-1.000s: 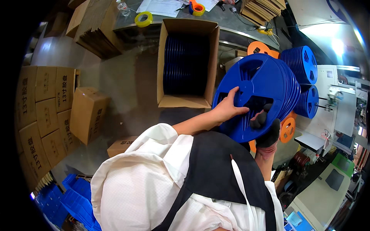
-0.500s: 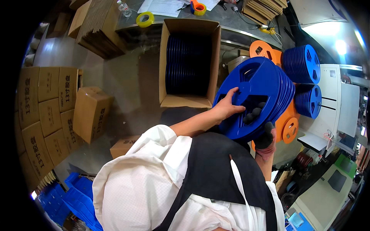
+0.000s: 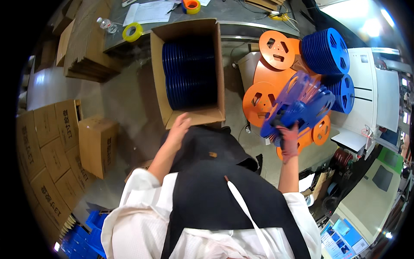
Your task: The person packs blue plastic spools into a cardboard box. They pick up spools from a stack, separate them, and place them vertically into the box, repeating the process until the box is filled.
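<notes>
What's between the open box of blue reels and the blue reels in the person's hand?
In the head view, orange reels lean between the cardboard box and the blue reels held by the right hand.

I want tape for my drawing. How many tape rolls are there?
2: yellow ring-shaped tape roll left of the open cardboard box; orange tape roll above it. More may be hidden.

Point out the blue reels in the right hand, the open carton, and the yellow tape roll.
blue reels (image 3: 302, 101), head view, on the flange face.
open carton (image 3: 196, 116), head view, near flap.
yellow tape roll (image 3: 133, 32), head view, on its ring.
</notes>
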`<state>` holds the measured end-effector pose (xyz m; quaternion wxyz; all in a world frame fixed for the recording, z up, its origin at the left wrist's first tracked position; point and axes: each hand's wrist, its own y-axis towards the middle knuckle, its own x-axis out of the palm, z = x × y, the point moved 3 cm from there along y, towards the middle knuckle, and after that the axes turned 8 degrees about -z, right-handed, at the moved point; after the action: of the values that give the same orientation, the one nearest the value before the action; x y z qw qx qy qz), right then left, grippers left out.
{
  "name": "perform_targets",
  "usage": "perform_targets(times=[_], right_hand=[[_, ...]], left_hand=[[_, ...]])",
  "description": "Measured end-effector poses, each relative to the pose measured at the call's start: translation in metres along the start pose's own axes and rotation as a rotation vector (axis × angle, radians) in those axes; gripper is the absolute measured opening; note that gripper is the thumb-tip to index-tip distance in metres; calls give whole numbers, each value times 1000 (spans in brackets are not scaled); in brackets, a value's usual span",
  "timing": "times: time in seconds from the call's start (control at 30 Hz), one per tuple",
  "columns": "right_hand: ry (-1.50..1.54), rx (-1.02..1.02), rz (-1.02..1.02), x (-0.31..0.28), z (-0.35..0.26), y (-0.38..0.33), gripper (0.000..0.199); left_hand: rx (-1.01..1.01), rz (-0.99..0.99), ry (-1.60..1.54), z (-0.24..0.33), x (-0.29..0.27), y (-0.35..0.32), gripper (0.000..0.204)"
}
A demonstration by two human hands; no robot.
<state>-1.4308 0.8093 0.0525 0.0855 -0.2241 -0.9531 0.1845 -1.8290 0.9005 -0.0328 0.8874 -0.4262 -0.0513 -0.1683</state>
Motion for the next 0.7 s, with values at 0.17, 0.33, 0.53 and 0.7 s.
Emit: perform_targets(times=[0.17, 0.33, 0.53, 0.7], right_hand=[[-1005, 90, -59, -39, 123, 70, 73], [-1302, 403, -176, -6, 180, 97, 78], [-1231, 546, -246, -1, 201, 97, 74], [-1210, 171, -126, 26, 142, 70, 89]], left_hand=[[-166, 243, 7, -34, -61, -15, 49], [-285, 292, 65, -64, -96, -3, 51], [-183, 354, 236, -43, -132, 45, 60], [208, 555, 550, -10, -176, 148, 77]])
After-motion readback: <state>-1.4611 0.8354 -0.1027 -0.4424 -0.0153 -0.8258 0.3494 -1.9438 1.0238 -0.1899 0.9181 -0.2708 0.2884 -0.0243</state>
